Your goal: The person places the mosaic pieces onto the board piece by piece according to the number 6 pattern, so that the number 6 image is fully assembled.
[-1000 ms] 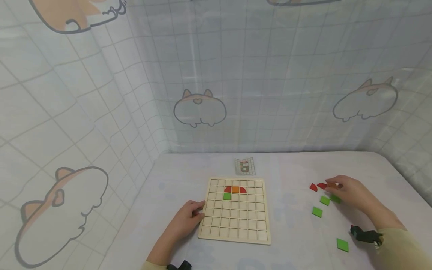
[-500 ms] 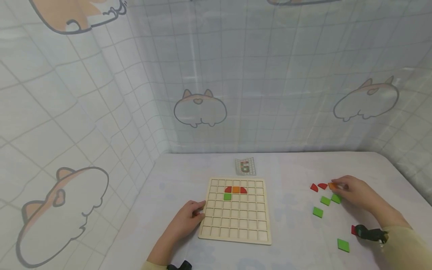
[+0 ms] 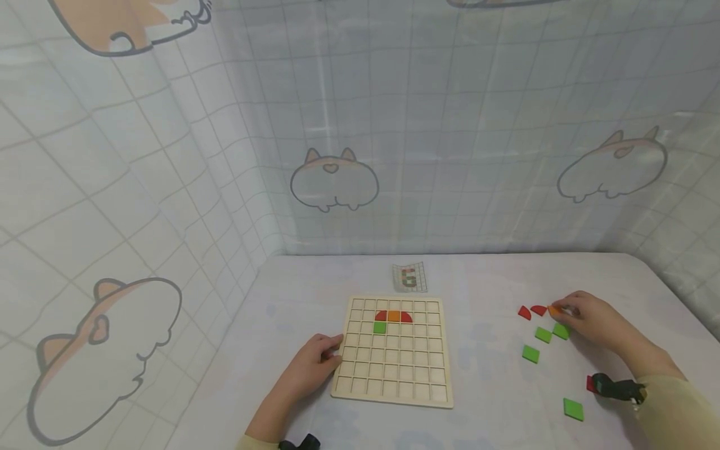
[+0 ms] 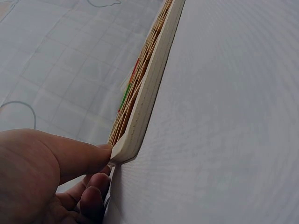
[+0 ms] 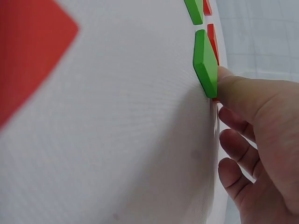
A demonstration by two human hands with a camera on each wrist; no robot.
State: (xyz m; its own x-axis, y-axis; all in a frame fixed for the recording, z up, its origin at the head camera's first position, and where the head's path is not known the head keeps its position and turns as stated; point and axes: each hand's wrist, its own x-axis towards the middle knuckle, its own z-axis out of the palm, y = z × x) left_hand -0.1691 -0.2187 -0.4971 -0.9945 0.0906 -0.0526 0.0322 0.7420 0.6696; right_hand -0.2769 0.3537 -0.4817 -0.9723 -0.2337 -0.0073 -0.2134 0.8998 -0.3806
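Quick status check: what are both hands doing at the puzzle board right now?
Left hand braces the wooden grid board at its left edge. Right hand fingers an orange tile among loose red and green tiles. Nothing in the way.

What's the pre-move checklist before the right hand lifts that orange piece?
1. Left hand steadies the wooden grid board at its near-left corner: ok.
2. Right hand fingertips at the orange piece: ok.
3. Firm grip on the orange piece: cannot tell, fingers hide it.
4. Neighbouring green square clear of the thumb: not ok, the right wrist view shows contact.
5. Free cells on the board below the red, orange and green pieces: ok.
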